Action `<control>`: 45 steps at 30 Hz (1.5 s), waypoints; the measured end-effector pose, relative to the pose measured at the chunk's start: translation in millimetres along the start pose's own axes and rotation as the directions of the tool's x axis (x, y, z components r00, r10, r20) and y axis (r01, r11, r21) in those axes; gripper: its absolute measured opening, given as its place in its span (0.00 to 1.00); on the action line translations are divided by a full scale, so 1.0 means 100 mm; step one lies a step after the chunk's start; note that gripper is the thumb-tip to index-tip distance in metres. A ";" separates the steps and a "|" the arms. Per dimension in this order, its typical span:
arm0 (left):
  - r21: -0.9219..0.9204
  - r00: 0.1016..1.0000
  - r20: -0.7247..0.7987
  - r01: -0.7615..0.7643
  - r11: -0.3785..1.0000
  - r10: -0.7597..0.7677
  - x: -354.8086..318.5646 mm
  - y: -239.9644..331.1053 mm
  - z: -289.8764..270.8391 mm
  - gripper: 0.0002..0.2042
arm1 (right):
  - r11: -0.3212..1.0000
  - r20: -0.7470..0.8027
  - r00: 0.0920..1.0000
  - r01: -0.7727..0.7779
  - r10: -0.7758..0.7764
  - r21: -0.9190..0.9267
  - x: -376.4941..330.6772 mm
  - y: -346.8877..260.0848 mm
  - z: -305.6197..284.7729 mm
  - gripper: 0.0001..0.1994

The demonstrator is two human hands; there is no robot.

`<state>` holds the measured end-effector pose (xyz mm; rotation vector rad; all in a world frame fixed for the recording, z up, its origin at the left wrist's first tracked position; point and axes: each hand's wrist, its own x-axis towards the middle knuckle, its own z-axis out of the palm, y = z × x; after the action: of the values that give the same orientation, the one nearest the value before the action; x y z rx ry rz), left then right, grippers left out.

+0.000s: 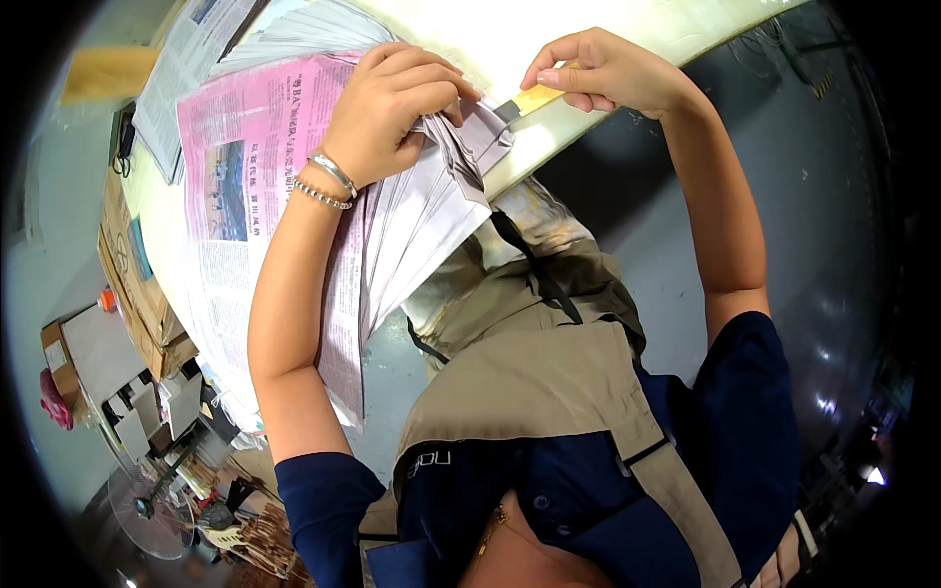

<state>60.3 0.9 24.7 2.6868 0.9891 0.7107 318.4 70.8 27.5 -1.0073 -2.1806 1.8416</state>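
Note:
My left hand point(397, 108), with bracelets at its wrist, curls its fingers over the folded, bunched edge of some newspaper sheets point(461, 157). The sheets fan out below it toward the table edge, next to a pink printed newspaper page point(270, 127) that lies partly under my left forearm. To the right, my right hand point(608, 76) pinches a flat yellow tool with a dark grey end point(535, 99). Its dark end touches or lies just beside the folded paper; I cannot tell which. The hand covers the rest of the tool.
The pale table point(627, 29) has its edge running diagonally under my hands. More newspapers point(186, 69) are stacked at the far left. Flattened cardboard point(137, 274) leans beyond the table's left side, and a standing fan point(152, 510) is at the lower left. Grey floor point(676, 225) lies to the right.

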 end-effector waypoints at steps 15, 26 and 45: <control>-0.013 0.999 -0.039 -0.023 1.000 0.022 -0.01 -0.02 -0.03 0.07 | 0.996 0.010 1.000 0.014 -0.015 0.093 -0.02 -0.02 0.27 0.10; -0.470 0.966 -0.250 -0.059 0.881 -0.070 -0.09 -0.21 -0.04 0.06 | 0.982 0.100 0.995 -0.047 0.028 0.185 -0.02 -0.13 0.75 0.10; -0.873 0.837 -0.478 -0.421 0.247 -0.264 -0.60 -0.62 -0.23 0.12 | 0.915 0.459 0.878 -0.065 -0.138 0.399 0.22 -0.47 3.58 0.10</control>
<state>-25.9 9.1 1.6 1.3466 0.1887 1.5356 108.1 -217.7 -28.7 -0.4497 -1.8634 2.5966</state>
